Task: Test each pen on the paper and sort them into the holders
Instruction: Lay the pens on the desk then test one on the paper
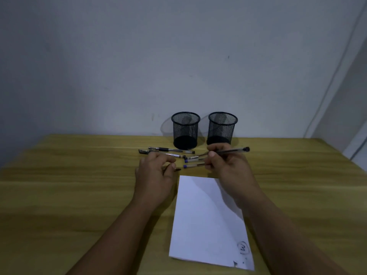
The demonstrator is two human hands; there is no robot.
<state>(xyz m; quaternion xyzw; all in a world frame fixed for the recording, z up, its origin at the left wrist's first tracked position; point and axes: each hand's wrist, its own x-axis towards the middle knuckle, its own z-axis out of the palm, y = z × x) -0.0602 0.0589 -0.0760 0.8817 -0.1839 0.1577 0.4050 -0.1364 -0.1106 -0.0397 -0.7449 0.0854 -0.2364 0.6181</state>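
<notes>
Pen [232, 150] pinched in right hand [228, 167]; left hand [156, 173] grips its cap [174, 169], probably. Uncapping step; next, scribble on paper [206, 219].

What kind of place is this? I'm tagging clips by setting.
Probably a plain desk or office workspace set against a bare wall: a wooden table, two black mesh pen holders, loose pens, and a sheet of paper with a scribble.

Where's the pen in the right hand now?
The pen lies nearly level in the right hand, just in front of the right mesh holder, above the paper's far edge.
</notes>
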